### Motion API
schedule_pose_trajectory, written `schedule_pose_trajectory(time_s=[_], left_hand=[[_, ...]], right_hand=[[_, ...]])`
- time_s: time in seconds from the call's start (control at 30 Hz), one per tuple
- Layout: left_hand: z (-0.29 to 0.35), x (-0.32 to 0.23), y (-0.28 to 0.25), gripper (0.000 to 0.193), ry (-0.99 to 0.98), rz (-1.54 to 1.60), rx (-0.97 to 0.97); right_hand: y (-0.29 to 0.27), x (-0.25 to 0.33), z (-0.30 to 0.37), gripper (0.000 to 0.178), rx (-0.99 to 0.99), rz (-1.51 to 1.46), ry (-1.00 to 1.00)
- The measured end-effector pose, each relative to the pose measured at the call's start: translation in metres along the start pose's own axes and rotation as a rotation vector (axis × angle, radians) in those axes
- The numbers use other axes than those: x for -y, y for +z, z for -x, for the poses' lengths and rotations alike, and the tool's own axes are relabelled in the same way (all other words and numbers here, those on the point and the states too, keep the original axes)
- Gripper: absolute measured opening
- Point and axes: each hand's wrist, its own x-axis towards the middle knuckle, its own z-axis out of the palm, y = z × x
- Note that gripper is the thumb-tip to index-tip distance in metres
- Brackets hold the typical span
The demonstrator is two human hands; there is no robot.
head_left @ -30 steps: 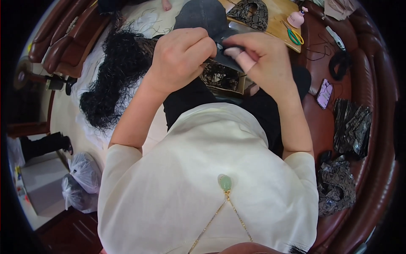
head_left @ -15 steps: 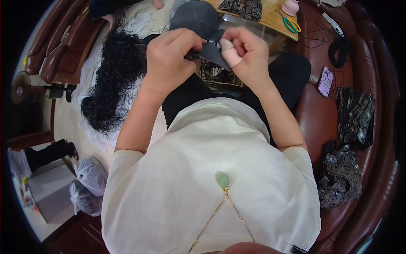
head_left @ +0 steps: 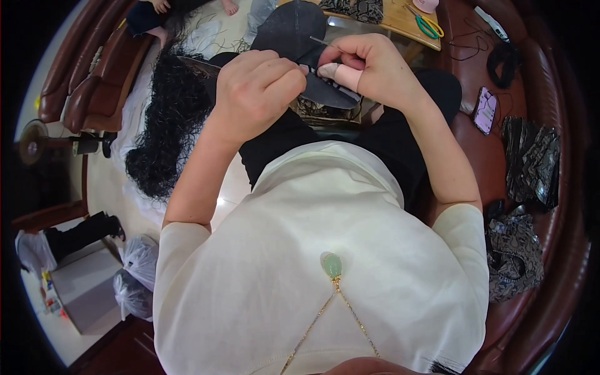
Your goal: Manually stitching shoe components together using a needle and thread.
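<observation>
My left hand (head_left: 257,94) is closed, gripping a dark grey leather-like piece (head_left: 331,94) above my lap. The fingers of my right hand (head_left: 369,72) pinch together at the edge of this piece, where small light marks show. A thin metal rod-shaped tool (head_left: 319,41) sticks out of the right hand's fingers; its working end is hidden. Light pink tape wraps my right thumb. Just beyond both hands lies a larger rounded dark panel (head_left: 290,28). Snakeskin-patterned material (head_left: 322,111) shows below the grey piece.
Green-and-yellow-handled scissors (head_left: 428,26) lie on a wooden table (head_left: 397,15). On the brown sofa (head_left: 465,159) at right are a phone (head_left: 485,110) and folded snakeskin-patterned pieces (head_left: 531,162). A heap of black strands (head_left: 165,131) lies at left, near tied plastic bags (head_left: 136,269).
My right hand has turned and the metal tool now shows above its fingers. My left hand has shifted slightly down and right. The grey piece lies flatter between them.
</observation>
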Motion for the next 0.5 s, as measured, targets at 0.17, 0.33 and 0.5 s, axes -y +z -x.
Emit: schedule_pose_trajectory(time_s=[0.17, 0.33, 0.5], left_hand=[[-0.001, -0.004, -0.001, 0.021, 0.010, -0.042, 0.008], [-0.001, -0.007, -0.001, 0.022, -0.084, 0.022, 0.018], [0.000, -0.009, 0.003, 0.021, -0.180, 0.140, -0.019]], right_hand=[[0.008, -0.005, 0.003, 0.005, -0.007, 0.023, -0.023], [0.028, -0.008, 0.003, 0.006, -0.289, 0.042, -0.158], [0.039, 0.009, -0.002, 0.009, -0.505, -0.016, -0.182]])
